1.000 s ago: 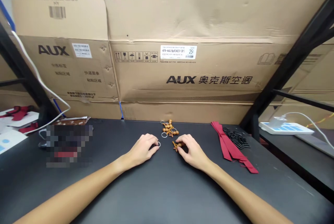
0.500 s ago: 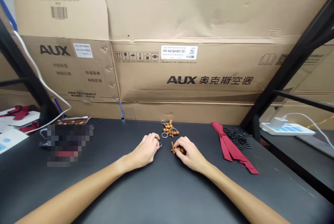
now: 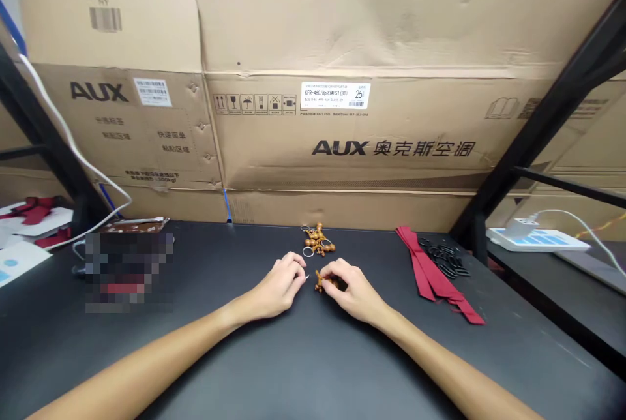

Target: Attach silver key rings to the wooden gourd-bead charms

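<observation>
A small metal key ring (image 3: 307, 276) is pinched in the fingertips of my left hand (image 3: 282, 286), its edge poking out to the right. Across a narrow gap, my right hand (image 3: 356, 291) is closed on a brown wooden gourd pendant (image 3: 319, 282); one knobbly end sticks out to the left and the rest is mostly hidden under the fingers. Just beyond both hands lies a small pile of similar wooden gourd keychains (image 3: 320, 244), several with metal rings attached.
Red fabric strips (image 3: 430, 270) lie on the dark table (image 3: 313, 361) at right, beside a heap of black clips (image 3: 445, 257). At left is a blurred-out package (image 3: 127, 270). Large cardboard boxes (image 3: 391, 35) stand behind, and a white power strip (image 3: 538, 239) is far right.
My right hand has shifted slightly left with the pendant, nearing my left hand. The ring in my left fingers has turned and now points to the right.
</observation>
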### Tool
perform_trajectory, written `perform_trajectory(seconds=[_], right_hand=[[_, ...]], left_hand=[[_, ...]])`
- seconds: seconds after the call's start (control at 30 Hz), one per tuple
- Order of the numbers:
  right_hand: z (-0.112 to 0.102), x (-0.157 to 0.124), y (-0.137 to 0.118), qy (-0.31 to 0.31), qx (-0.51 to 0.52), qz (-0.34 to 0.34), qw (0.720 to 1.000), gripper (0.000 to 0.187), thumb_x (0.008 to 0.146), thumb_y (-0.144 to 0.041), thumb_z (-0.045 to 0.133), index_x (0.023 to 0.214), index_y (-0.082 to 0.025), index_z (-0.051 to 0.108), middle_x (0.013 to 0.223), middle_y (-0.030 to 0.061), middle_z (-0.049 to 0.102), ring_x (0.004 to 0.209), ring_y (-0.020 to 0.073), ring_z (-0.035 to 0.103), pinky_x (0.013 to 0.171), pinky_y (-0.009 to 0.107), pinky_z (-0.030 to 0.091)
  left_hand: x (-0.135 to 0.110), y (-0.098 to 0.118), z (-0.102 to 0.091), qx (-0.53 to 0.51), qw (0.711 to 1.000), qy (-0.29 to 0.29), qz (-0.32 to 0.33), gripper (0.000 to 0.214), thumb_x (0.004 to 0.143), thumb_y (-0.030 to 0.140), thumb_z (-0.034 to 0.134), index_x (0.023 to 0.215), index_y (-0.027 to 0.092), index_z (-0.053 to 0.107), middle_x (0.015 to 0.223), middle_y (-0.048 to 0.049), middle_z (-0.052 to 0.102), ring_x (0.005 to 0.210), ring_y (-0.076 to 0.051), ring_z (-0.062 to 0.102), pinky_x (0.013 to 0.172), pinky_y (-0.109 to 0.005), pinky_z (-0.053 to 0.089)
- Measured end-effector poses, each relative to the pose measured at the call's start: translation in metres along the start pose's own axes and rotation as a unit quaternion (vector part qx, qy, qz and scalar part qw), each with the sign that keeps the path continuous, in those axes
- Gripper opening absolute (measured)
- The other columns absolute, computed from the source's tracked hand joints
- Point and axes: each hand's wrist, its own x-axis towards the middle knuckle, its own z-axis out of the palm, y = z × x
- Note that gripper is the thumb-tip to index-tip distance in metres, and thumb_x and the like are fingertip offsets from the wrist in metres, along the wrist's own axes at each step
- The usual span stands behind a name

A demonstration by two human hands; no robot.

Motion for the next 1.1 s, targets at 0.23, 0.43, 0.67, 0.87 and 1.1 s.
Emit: perform_trajectory(seconds=[0.23,0.43,0.67,0.87,1.1], right_hand=[[-0.002,0.002,-0.006,-0.025,0.074,0.028,0.997,0.011,0.088,-0.023,0.053,0.080,-0.022,0.061,0.077,-0.0001,0.066,0.076,0.0161,0.059,0.072,0.029,0.046],[0.000,0.002,-0.008,-0.031,0.093,0.043,0.994,0.012,0.088,-0.026,0.054,0.078,-0.022,0.060,0.077,-0.0002,0.067,0.076,0.0159,0.060,0.072,0.029,0.046],[0.001,0.002,-0.007,-0.034,0.101,0.048,0.993,0.012,0.088,-0.028,0.055,0.080,-0.021,0.060,0.079,-0.0001,0.069,0.076,0.0157,0.062,0.073,0.028,0.046],[0.002,0.001,-0.009,-0.032,0.127,0.034,0.991,0.007,0.089,-0.029,0.055,0.088,-0.022,0.055,0.080,-0.0005,0.070,0.074,0.0151,0.064,0.073,0.028,0.046],[0.002,0.001,-0.011,-0.025,0.137,0.026,0.990,0.011,0.088,-0.030,0.056,0.081,-0.021,0.053,0.075,-0.0023,0.064,0.069,0.0124,0.059,0.068,0.025,0.044]], left_hand=[[0.000,-0.001,0.001,-0.001,1.000,-0.001,0.004,0.019,0.095,0.019,0.040,0.080,0.018,0.051,0.109,-0.0069,0.051,0.104,-0.020,0.051,0.092,-0.037,0.040],[-0.001,0.005,0.001,-0.017,1.000,-0.011,0.000,0.019,0.095,0.020,0.040,0.080,0.018,0.051,0.108,-0.0074,0.052,0.103,-0.020,0.051,0.091,-0.036,0.041],[0.000,0.012,0.000,-0.039,0.999,-0.018,-0.020,0.020,0.096,0.021,0.041,0.079,0.018,0.051,0.106,-0.0070,0.052,0.101,-0.019,0.052,0.091,-0.036,0.041],[0.001,0.013,-0.002,-0.048,0.998,-0.029,-0.027,0.020,0.096,0.023,0.041,0.080,0.019,0.052,0.109,-0.0053,0.054,0.102,-0.019,0.052,0.092,-0.035,0.040],[0.000,0.012,-0.003,-0.073,0.996,-0.044,-0.017,0.022,0.097,0.027,0.040,0.081,0.019,0.052,0.109,-0.0063,0.055,0.100,-0.019,0.052,0.092,-0.035,0.040]])
